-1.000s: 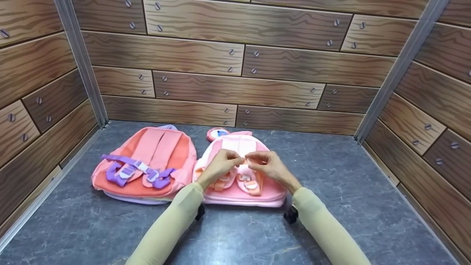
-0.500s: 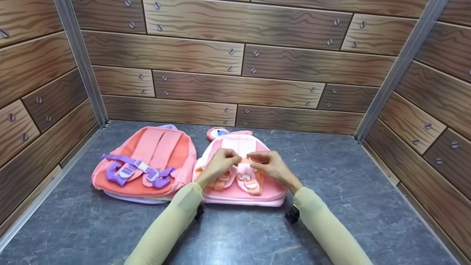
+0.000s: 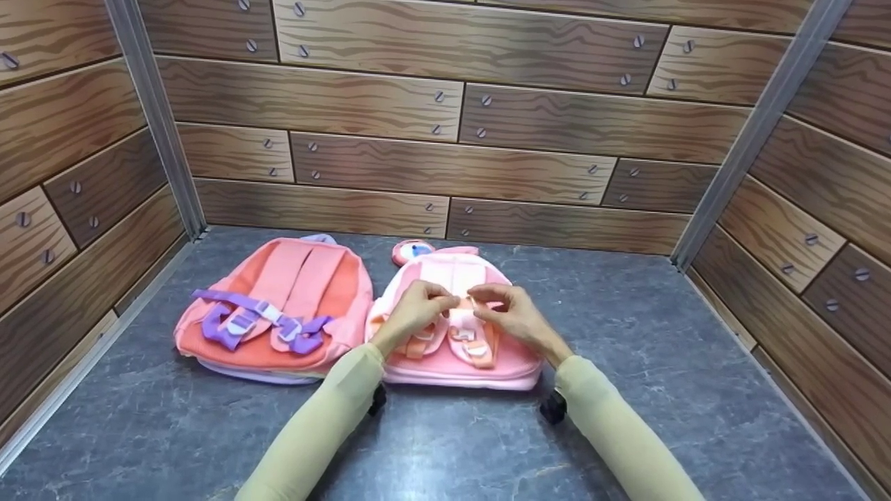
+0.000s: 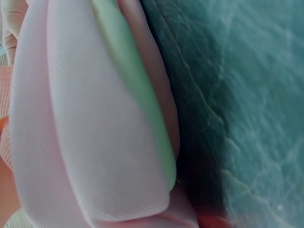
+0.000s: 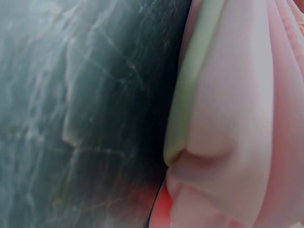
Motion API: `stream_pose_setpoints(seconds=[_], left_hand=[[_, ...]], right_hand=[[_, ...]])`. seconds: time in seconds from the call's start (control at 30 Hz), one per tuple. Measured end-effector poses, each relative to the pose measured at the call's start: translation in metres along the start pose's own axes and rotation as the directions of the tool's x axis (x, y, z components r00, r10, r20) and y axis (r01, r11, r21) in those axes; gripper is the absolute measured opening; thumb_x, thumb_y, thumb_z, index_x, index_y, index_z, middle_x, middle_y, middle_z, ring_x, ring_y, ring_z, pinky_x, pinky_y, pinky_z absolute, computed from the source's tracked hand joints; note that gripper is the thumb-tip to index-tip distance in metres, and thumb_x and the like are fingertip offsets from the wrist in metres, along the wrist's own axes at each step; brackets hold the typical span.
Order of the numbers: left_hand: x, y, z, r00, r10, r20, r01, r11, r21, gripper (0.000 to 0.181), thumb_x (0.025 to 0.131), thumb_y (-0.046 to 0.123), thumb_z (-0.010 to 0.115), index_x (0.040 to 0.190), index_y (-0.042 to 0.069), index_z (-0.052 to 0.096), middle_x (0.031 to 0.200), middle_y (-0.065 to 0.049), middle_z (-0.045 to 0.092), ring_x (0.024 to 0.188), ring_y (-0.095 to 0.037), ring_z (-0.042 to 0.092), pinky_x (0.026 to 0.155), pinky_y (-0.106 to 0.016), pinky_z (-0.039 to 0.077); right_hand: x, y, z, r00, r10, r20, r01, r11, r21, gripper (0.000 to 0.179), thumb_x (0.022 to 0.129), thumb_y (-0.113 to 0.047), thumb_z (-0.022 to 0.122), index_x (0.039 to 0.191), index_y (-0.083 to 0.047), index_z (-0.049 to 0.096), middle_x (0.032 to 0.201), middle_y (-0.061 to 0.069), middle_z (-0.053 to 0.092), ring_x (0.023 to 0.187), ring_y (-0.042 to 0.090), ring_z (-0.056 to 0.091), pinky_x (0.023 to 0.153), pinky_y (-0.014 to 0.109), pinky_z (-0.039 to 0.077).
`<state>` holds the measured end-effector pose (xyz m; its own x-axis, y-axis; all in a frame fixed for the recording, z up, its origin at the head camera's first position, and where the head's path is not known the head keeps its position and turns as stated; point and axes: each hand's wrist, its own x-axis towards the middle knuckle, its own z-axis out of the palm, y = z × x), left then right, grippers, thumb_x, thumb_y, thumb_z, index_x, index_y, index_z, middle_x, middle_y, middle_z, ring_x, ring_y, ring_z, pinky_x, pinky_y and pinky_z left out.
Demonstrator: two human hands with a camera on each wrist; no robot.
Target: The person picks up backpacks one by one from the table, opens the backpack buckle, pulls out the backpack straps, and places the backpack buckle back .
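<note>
A pale pink backpack [image 3: 418, 372] lies with its shoulder straps facing up, in the middle of the table. Above it, the left hand [image 3: 418, 311] and right hand [image 3: 514, 311] face each other with thumbs and fingers pinched on an orange strap [image 3: 465, 303]. Fingers cover most of what they pinch, and any buckle there is hard to make out. Lower down, an orange webbing loop with a white slider [image 3: 477, 351] lies on the bag. Both wrist views mainly show the bag's side, with a green edge [image 4: 137, 90] along it.
Left of it lies a coral backpack [image 3: 278, 358], with a purple strap joined across its shoulder straps by a white buckle [image 3: 270, 314]. A pink piece with an eye design [image 3: 413, 250] sticks out behind the pink bag. Wood-patterned walls [image 3: 445, 160] enclose the dark marbled table [image 3: 647, 348].
The fingertips have shifted very slightly, the right hand moving a little to the right. Both keep their pinch over the pink backpack, and the two bags stay in place.
</note>
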<state>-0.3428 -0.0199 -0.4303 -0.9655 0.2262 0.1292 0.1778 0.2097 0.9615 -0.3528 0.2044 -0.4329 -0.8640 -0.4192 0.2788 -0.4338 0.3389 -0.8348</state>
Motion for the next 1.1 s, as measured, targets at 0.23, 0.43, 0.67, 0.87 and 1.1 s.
stream_pose_setpoints(seconds=[0.23, 0.43, 0.67, 0.87, 1.1], left_hand=[[-0.0001, 0.0007, -0.0015, 1.0, 0.004, -0.002, -0.004, 1.0, 0.006, 0.017, 0.099, 0.015, 0.07, 0.095, 0.001, 0.079, 0.088, -0.013, 0.068, 0.058, -0.007, 0.049, 0.049, -0.02, 0.042], [0.0, 0.0014, -0.0009, 1.0, 0.007, 0.007, -0.007, 1.0, 0.022, 0.018, 0.1, 0.016, 0.071, 0.098, 0.0, 0.079, 0.089, -0.014, 0.069, 0.061, -0.008, 0.05, 0.05, -0.02, 0.042], [0.001, 0.002, 0.0027, 1.0, -0.021, 0.001, 0.021, 0.999, 0.027, 0.017, 0.099, 0.017, 0.073, 0.097, 0.002, 0.08, 0.081, -0.002, 0.065, 0.058, -0.005, 0.046, 0.048, -0.021, 0.04], [0.0008, 0.0022, 0.0034, 0.999, -0.039, -0.007, 0.039, 0.999, 0.018, 0.016, 0.099, 0.016, 0.072, 0.096, 0.002, 0.08, 0.079, 0.0, 0.064, 0.058, -0.006, 0.046, 0.048, -0.021, 0.038], [0.0009, 0.0022, 0.0038, 1.0, 0.022, 0.006, -0.022, 0.999, 0.028, 0.016, 0.098, 0.012, 0.072, 0.095, -0.002, 0.08, 0.076, 0.002, 0.063, 0.066, -0.007, 0.051, 0.054, -0.02, 0.04]], right_hand=[[-0.0009, 0.0035, -0.0038, 1.0, -0.011, -0.027, 0.01, 0.999, -0.046, 0.031, 0.096, -0.001, 0.073, 0.126, 0.006, 0.072, 0.115, 0.018, 0.074, 0.093, 0.014, 0.064, 0.084, 0.026, 0.053], [-0.0024, 0.0019, -0.0047, 0.999, 0.003, -0.04, -0.004, 1.0, -0.029, 0.032, 0.095, -0.001, 0.074, 0.126, 0.006, 0.072, 0.114, 0.019, 0.073, 0.097, 0.017, 0.064, 0.089, 0.03, 0.054], [-0.0036, 0.0009, -0.0041, 1.0, 0.007, -0.03, -0.008, 1.0, -0.013, 0.034, 0.094, -0.002, 0.076, 0.127, 0.007, 0.071, 0.123, 0.022, 0.073, 0.104, 0.022, 0.065, 0.094, 0.037, 0.054], [-0.003, 0.0006, -0.0051, 0.999, 0.023, -0.025, -0.024, 1.0, -0.013, 0.032, 0.095, -0.002, 0.075, 0.126, 0.007, 0.072, 0.122, 0.021, 0.073, 0.102, 0.021, 0.067, 0.091, 0.031, 0.055], [-0.0027, 0.0025, -0.0059, 0.999, 0.039, -0.02, -0.039, 0.998, 0.039, 0.031, 0.092, 0.004, 0.073, 0.122, 0.011, 0.072, 0.104, 0.017, 0.074, 0.095, 0.02, 0.066, 0.086, 0.025, 0.056]])
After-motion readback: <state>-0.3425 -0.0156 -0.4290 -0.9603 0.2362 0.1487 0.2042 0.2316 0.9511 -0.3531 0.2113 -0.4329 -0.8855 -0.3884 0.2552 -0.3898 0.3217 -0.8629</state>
